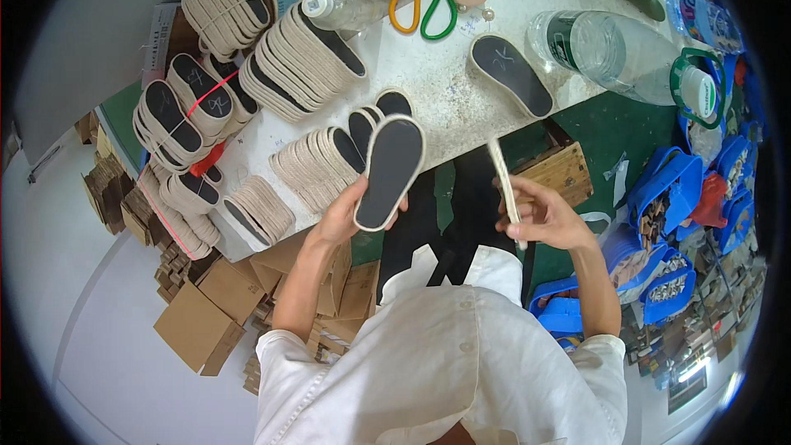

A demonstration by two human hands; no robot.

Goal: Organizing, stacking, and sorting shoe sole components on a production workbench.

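Observation:
Between the fingers of my left hand (339, 213) is a shoe sole (392, 171), its black face toward me and a pale woven rim around it. My right hand (545, 214) pinches a second shoe sole (504, 185), turned edge-on so that mostly its pale rim shows. Both soles are held up apart from each other, just off the table's near edge. Another black-faced sole (512, 74) lies flat on the white table (437, 128), with a chalk-like mark on it. Close beyond my left hand stands a row of stacked soles (317, 166).
More bundled soles (301, 62) crowd the table's left side. Scissors (424, 4) with orange and green handles lie at the back, near a clear bottle (346, 7). A large clear jug (622, 53) lies on its side at the right. Blue bins (663, 198) and cardboard boxes (198, 321) flank me.

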